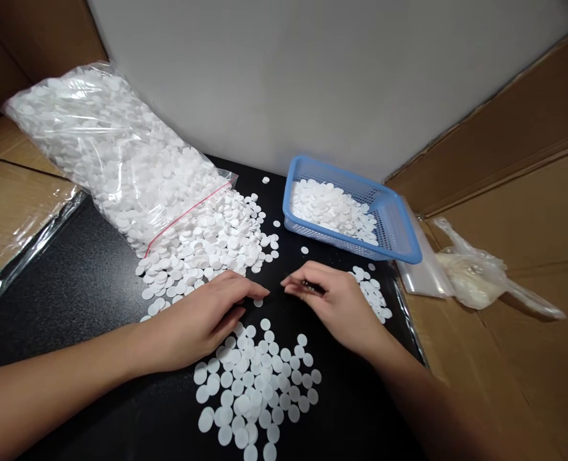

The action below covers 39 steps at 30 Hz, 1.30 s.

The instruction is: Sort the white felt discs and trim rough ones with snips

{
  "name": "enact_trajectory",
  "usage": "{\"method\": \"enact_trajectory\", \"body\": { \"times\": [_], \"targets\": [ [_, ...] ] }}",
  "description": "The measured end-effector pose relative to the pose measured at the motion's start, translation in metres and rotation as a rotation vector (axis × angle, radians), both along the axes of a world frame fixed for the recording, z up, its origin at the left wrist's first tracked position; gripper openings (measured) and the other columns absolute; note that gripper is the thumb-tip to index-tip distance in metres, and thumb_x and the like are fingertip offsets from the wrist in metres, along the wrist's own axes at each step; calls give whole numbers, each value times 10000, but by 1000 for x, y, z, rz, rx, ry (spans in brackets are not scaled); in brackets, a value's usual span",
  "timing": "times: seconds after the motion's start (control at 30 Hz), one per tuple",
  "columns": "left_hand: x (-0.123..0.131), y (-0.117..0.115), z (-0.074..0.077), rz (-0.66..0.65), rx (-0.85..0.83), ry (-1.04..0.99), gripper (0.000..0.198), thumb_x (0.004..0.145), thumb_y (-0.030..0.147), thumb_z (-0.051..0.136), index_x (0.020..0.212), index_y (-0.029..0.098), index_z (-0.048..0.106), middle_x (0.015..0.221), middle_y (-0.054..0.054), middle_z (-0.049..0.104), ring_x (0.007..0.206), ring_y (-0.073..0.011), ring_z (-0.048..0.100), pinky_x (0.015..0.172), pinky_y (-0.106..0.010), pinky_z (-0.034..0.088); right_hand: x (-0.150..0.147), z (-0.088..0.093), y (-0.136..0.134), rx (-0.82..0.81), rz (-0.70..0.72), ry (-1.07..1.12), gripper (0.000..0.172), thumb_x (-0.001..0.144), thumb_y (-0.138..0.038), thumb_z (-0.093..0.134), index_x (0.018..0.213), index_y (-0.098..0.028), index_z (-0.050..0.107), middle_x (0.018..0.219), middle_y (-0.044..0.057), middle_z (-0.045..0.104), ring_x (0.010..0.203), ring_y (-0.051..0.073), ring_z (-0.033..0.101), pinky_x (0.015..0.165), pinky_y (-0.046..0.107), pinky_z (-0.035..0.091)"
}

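Observation:
White round discs (pixel 259 378) lie spread on the black table in front of me. My left hand (pixel 211 314) rests above their upper left edge, palm down, its index finger stretched out to touch a single disc (pixel 259 303). To the right, my right hand (pixel 332 301) pinches something thin and dark between thumb and index finger; too little of it shows to name it. A smaller group of discs (pixel 373 294) lies just beyond my right hand. Left of the centre, a heap of discs (pixel 216 237) spills from the mouth of a clear bag (pixel 105 147).
A blue basket (pixel 401 243) with discs in its left part stands at the back right. Beside it on cardboard lie a flat clear bag (pixel 422 269) and a knotted plastic bag (pixel 473 282). A grey wall (pixel 274 77) rises behind the table (pixel 72 275).

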<state>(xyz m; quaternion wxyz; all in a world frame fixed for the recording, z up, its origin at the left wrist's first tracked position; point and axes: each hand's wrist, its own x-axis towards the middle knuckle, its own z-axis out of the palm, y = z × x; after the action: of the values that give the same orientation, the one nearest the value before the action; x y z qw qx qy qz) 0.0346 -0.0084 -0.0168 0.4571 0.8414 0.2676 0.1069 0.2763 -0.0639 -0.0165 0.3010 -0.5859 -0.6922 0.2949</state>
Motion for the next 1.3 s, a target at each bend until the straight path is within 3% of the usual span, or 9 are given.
{"method": "enact_trajectory", "body": {
  "times": [0.2, 0.37, 0.5, 0.63, 0.73, 0.83, 0.93, 1.03, 1.3],
  "targets": [
    [-1, 1, 3, -13, -57, -18, 311, 953, 154, 481, 1223, 248, 605, 995, -28, 701, 903, -183, 674, 827, -298, 518, 26, -13, 13, 215, -190, -273, 240, 967, -204, 468, 984, -208, 707, 942, 79, 711, 857, 227, 684, 744, 340, 533],
    [-1, -3, 5, -191, 29, -61, 421, 964, 246, 575, 1383, 282, 549, 1390, -77, 605, 1326, -260, 528, 1105, -397, 428, 34, -22, 21, 238, -282, -505, 322, 901, -172, 510, 1131, -215, 731, 984, 87, 750, 859, 263, 696, 734, 378, 532],
    [-1, -6, 11, -382, 3, -54, 474, 931, 301, 665, 1394, 269, 572, 1406, -93, 617, 1398, -296, 467, 1173, -448, 358, 33, -25, 29, 199, -299, -557, 293, 845, -161, 589, 1064, -267, 751, 947, 61, 780, 756, 251, 698, 626, 343, 494],
    [-3, -6, 18, -399, -123, -108, 450, 925, 268, 674, 1369, 274, 600, 1378, -93, 638, 1339, -273, 532, 1135, -402, 399, 30, -20, 30, 194, -298, -511, 130, 871, -212, 607, 911, -238, 728, 726, 42, 737, 631, 239, 669, 555, 313, 441],
    [-3, -5, 16, -311, -180, -129, 331, 965, 260, 603, 1294, 252, 642, 1323, -87, 661, 1238, -231, 603, 1062, -347, 450, 17, -13, 21, 218, -255, -446, 83, 894, -221, 601, 879, -219, 683, 770, 44, 719, 654, 211, 661, 582, 302, 465],
    [-1, -3, 12, -78, -153, -141, 211, 987, 228, 511, 1099, 216, 690, 1068, -53, 719, 983, -188, 671, 876, -292, 501, -7, -10, 6, 232, -107, -273, 145, 926, -246, 602, 792, -211, 647, 807, 49, 672, 703, 178, 639, 614, 278, 493],
    [2, -1, 9, 136, -113, -102, 190, 975, 239, 482, 969, 203, 668, 889, -16, 685, 794, -158, 630, 712, -257, 467, -25, -11, -6, 174, 65, -121, 186, 935, -233, 608, 757, -208, 654, 761, 29, 625, 667, 154, 607, 603, 265, 491],
    [3, 1, 6, 211, -133, -77, 190, 965, 245, 461, 965, 201, 646, 839, -5, 658, 713, -145, 576, 634, -253, 436, -25, -10, -11, 74, 189, -8, 160, 946, -204, 584, 860, -216, 718, 827, 35, 662, 710, 153, 645, 632, 263, 526],
    [1, 0, -1, 281, -237, -234, 189, 908, 140, 443, 969, 190, 614, 953, -35, 674, 878, -172, 645, 805, -322, 522, -15, -11, -8, 48, 32, 55, 216, 932, -141, 548, 994, -227, 736, 888, 47, 665, 780, 181, 659, 686, 307, 553]
  ]
}}
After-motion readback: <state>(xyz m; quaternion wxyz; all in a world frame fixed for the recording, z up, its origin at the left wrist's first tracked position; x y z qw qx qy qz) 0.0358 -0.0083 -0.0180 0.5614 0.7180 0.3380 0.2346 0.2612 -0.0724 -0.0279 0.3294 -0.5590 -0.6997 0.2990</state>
